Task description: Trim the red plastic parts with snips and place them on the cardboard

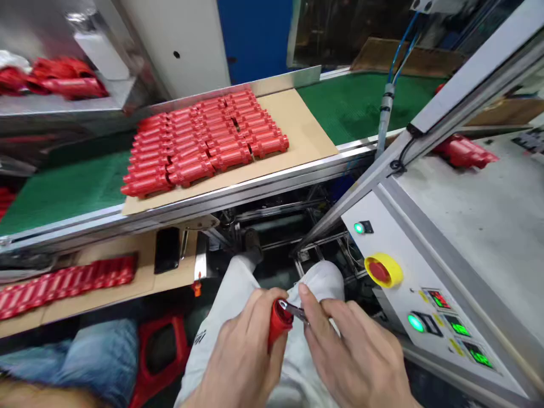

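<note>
Gripping red part (279, 327) in left hand (242, 345), fingers wrapped round it, open end up, above lap (232, 306). Pinching metal tool (295, 310) in right hand (355, 351), tip at mouth of part; cannot tell how deep. Holding both hands close, a gap between. Noted ahead: rows of red pieces (204, 141) on cardboard (312, 136), over green belt (352, 105). At left: phone (167, 250) on lower shelf (144, 283). At right: panel (408, 255) with stop button (379, 271).

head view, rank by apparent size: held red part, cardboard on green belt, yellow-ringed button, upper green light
1. Cardboard
2. Yellow-ringed button and held red part (partly hidden): too close to rank
3. Upper green light
</note>
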Demonstrator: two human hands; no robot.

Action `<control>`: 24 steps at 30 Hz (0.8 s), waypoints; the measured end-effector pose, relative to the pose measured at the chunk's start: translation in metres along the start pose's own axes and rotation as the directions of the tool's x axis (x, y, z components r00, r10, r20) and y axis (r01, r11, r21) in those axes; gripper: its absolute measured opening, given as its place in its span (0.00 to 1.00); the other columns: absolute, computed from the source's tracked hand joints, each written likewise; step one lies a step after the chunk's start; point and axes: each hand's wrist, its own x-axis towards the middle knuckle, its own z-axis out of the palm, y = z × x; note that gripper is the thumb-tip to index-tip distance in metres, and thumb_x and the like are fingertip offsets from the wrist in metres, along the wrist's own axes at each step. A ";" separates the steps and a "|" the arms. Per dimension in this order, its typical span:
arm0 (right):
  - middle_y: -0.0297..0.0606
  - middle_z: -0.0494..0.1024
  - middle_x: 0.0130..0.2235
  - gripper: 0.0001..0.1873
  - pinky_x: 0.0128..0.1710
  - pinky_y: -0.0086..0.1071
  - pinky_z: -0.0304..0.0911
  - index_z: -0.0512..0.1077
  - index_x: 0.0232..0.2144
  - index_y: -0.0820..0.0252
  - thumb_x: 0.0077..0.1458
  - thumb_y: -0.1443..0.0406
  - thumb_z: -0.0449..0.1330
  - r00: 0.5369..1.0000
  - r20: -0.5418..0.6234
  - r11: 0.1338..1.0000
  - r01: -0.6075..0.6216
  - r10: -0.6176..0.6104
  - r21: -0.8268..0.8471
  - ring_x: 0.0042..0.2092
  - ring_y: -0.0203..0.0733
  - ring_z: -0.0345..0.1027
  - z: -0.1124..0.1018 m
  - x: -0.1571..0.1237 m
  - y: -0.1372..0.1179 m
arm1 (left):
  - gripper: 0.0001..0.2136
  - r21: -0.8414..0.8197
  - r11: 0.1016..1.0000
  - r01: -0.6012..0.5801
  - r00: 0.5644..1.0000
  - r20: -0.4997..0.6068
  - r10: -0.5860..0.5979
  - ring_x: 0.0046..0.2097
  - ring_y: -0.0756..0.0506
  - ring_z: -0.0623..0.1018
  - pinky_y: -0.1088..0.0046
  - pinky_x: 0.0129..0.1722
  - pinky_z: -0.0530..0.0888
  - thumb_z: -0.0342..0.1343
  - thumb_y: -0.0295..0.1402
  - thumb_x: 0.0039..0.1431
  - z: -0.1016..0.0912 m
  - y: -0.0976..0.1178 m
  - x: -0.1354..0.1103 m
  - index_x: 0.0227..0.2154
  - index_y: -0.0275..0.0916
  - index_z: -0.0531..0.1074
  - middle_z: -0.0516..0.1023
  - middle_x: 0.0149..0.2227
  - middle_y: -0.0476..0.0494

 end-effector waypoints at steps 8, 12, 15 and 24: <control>0.37 0.80 0.37 0.24 0.33 0.35 0.74 0.73 0.66 0.64 0.70 0.73 0.61 0.993 0.007 0.915 -0.112 0.119 0.389 0.32 0.40 0.75 0.009 0.001 0.005 | 0.17 -0.066 0.997 -0.041 0.999 -0.034 0.038 0.40 0.44 0.87 0.69 0.34 0.85 0.50 0.25 0.69 0.004 -0.003 0.001 0.57 0.49 0.64 0.80 0.44 0.47; 0.37 0.80 0.36 0.23 0.34 0.34 0.77 0.74 0.64 0.61 0.70 0.73 0.61 0.987 0.040 0.862 -0.156 0.157 0.483 0.32 0.39 0.77 0.013 0.003 0.004 | 0.17 -0.091 0.995 -0.045 0.998 -0.045 0.041 0.39 0.44 0.86 0.70 0.34 0.84 0.51 0.25 0.70 0.003 -0.004 0.001 0.57 0.49 0.64 0.80 0.44 0.47; 0.37 0.80 0.36 0.23 0.34 0.33 0.77 0.75 0.63 0.61 0.68 0.74 0.61 0.984 0.039 0.830 -0.168 0.175 0.531 0.32 0.39 0.77 0.014 0.004 0.003 | 0.16 -0.092 0.994 -0.054 0.997 -0.051 0.050 0.38 0.44 0.86 0.71 0.32 0.84 0.51 0.26 0.70 0.003 -0.005 0.001 0.56 0.48 0.65 0.80 0.43 0.47; 0.37 0.80 0.37 0.27 0.38 0.32 0.78 0.74 0.65 0.54 0.67 0.76 0.63 0.960 0.080 0.695 -0.250 0.268 0.674 0.36 0.38 0.78 0.015 0.004 0.007 | 0.14 -0.099 0.992 -0.077 0.995 -0.075 0.070 0.40 0.45 0.86 0.72 0.33 0.83 0.51 0.26 0.71 0.001 -0.005 -0.002 0.56 0.48 0.65 0.80 0.44 0.47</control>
